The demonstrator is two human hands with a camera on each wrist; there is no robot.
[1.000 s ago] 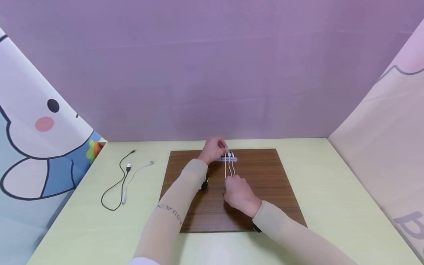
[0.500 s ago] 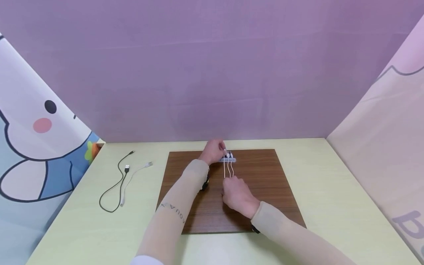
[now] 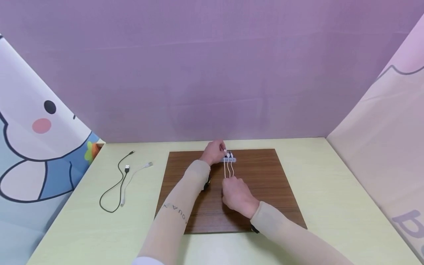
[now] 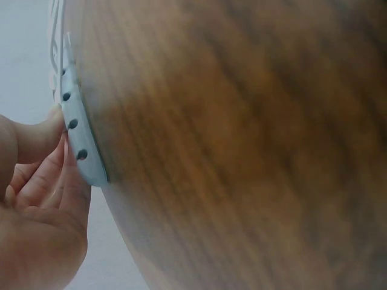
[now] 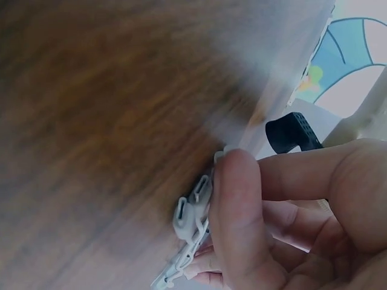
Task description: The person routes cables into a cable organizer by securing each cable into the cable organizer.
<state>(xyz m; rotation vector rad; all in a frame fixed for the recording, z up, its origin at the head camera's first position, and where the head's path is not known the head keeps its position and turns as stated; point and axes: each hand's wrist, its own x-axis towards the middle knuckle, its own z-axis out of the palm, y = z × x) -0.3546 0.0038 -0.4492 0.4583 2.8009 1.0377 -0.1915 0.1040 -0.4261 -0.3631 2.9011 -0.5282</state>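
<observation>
A pale grey-blue cable clip strip (image 4: 78, 133) with several slots lies on the dark wooden board (image 3: 261, 176), near its far edge. White charging cables (image 3: 229, 170) run from the strip down to my right hand. My left hand (image 3: 213, 151) pinches the upper end of the leftmost white cable between thumb and forefinger, right at the strip. Lower on the board, my right hand (image 3: 239, 197) grips the lower end of that cable. In the right wrist view, two white connectors (image 5: 181, 217) lie beside its fingers on the board.
On the pale table (image 3: 331, 191), left of the board, lie a black USB cable (image 3: 104, 194) in a loose loop and a shorter white USB cable (image 3: 131, 176). A purple backdrop (image 3: 212, 92) stands behind, with printed cloth (image 3: 66, 110) on the left side.
My left fingers have come slightly down toward the clip strip with the white cable's end. The right hand stays in nearly the same place, and the head view has shifted a little.
</observation>
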